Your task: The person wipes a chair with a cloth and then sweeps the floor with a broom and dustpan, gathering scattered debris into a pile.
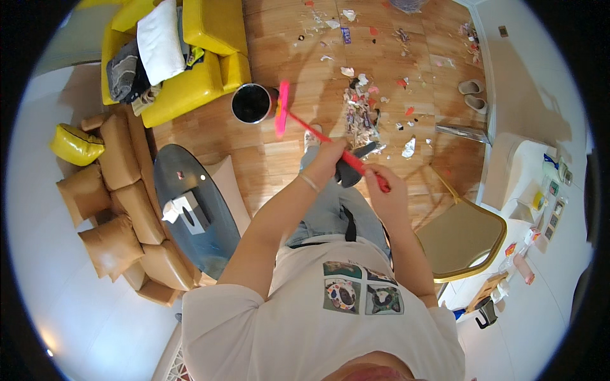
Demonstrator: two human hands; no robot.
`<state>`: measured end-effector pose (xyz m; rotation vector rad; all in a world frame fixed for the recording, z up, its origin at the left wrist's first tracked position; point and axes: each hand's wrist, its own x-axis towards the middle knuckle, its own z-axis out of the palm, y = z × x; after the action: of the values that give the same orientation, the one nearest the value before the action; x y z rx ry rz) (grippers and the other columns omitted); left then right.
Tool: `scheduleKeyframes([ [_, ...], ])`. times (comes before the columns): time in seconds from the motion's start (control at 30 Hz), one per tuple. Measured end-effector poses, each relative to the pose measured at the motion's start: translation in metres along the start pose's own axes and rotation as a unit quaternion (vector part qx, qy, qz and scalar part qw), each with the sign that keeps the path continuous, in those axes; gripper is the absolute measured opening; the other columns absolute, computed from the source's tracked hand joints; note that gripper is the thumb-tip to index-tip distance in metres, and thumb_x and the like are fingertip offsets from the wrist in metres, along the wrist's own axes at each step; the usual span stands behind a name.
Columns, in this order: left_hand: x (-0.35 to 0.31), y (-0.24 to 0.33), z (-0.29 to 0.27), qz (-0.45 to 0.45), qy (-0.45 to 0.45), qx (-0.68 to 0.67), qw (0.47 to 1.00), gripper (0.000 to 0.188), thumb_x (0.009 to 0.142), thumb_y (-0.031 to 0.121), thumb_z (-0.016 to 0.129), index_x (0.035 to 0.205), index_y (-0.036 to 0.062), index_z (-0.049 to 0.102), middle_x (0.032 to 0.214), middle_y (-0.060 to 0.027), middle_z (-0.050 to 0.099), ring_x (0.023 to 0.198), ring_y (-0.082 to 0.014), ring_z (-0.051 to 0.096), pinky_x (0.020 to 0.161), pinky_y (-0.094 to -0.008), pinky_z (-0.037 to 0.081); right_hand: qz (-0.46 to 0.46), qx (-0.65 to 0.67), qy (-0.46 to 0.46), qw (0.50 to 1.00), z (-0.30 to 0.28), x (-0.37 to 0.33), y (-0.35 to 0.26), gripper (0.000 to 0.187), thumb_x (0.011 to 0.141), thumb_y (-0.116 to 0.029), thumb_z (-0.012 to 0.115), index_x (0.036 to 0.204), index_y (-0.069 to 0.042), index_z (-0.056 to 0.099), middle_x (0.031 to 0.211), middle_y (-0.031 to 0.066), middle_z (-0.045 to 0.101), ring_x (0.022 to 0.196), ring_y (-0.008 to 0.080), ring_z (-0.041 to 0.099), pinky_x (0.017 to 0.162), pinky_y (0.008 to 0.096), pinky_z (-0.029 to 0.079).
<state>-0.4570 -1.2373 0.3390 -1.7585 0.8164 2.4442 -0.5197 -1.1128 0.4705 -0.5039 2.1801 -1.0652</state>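
Note:
Both of my hands are closed around the red handle of a broom. My left hand grips it partway along, and my right hand is wrapped round near its end. The handle slants up and left to a bright pink broom head, slightly blurred, beside a round bin with a dark inside. A dark grey object shows just behind the handle between my hands; its kind is unclear. Past my hands lies a heap of litter on the wooden floor.
More scraps, such as a white crumpled piece, lie across the floor. A yellow armchair, a brown sofa and an oval dark table stand left. Right are a gold-rimmed chair, slippers and a cluttered white counter.

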Motion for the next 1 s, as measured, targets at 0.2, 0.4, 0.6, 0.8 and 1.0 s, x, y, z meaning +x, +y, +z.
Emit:
scheduleKeyframes([
  [0.2, 0.054, -0.028, -0.089, -0.067, 0.037, -0.065, 0.995, 0.015, 0.08, 0.009, 0.052, 0.087, -0.0038, 0.051, 0.07, -0.0125, 0.055, 0.063, -0.0286, 0.06, 0.057, -0.0406, 0.052, 0.026, -0.079, -0.061, 0.995, 0.082, 0.014, -0.002, 0.018, 0.082, -0.021, 0.061, 0.095, -0.009, 0.066, 0.072, 0.0169, 0.064, 0.064, 0.0306, 0.063, 0.059, 0.0358, 0.049],
  [0.4, 0.067, -0.002, -0.039, -0.059, -0.079, -0.072, 0.993, 0.009, 0.079, 0.013, 0.055, 0.079, 0.0036, 0.053, 0.069, -0.0058, 0.053, 0.06, -0.0185, 0.052, 0.054, -0.0312, 0.043, 0.017, -0.148, -0.021, 0.989, 0.052, 0.029, -0.049, 0.019, 0.082, -0.022, 0.06, 0.096, -0.01, 0.066, 0.073, 0.0164, 0.064, 0.063, 0.0323, 0.062, 0.056, 0.0388, 0.049],
  [0.6, 0.056, 0.055, 0.007, -0.025, -0.112, -0.08, 0.99, 0.008, 0.08, 0.011, 0.053, 0.083, 0.0038, 0.053, 0.069, -0.0042, 0.052, 0.06, -0.0163, 0.052, 0.053, -0.0308, 0.043, -0.081, -0.107, 0.051, 0.99, 0.038, 0.049, -0.086, 0.02, 0.076, -0.014, 0.068, 0.093, -0.006, 0.065, 0.074, 0.0135, 0.065, 0.061, 0.0262, 0.063, 0.056, 0.0301, 0.049],
  [0.8, 0.06, 0.115, -0.011, -0.027, -0.008, -0.137, 0.99, 0.013, 0.083, 0.017, 0.058, 0.076, 0.0063, 0.053, 0.066, -0.0051, 0.054, 0.058, -0.0181, 0.052, 0.054, -0.0325, 0.043, -0.04, -0.025, -0.004, 0.999, 0.047, 0.097, -0.099, 0.016, 0.079, -0.011, 0.066, 0.093, -0.002, 0.064, 0.075, 0.0103, 0.064, 0.067, 0.0152, 0.061, 0.063, 0.0263, 0.048],
  [1.0, 0.16, 0.145, -0.03, -0.013, -0.003, -0.059, 0.998, 0.011, 0.081, 0.014, 0.055, 0.08, 0.0031, 0.055, 0.069, -0.009, 0.057, 0.06, -0.0231, 0.058, 0.054, -0.0364, 0.047, -0.049, 0.01, -0.004, 0.999, 0.074, 0.188, -0.056, 0.018, 0.079, -0.022, 0.066, 0.093, -0.01, 0.067, 0.08, 0.0141, 0.066, 0.071, 0.0306, 0.064, 0.064, 0.0338, 0.05],
])
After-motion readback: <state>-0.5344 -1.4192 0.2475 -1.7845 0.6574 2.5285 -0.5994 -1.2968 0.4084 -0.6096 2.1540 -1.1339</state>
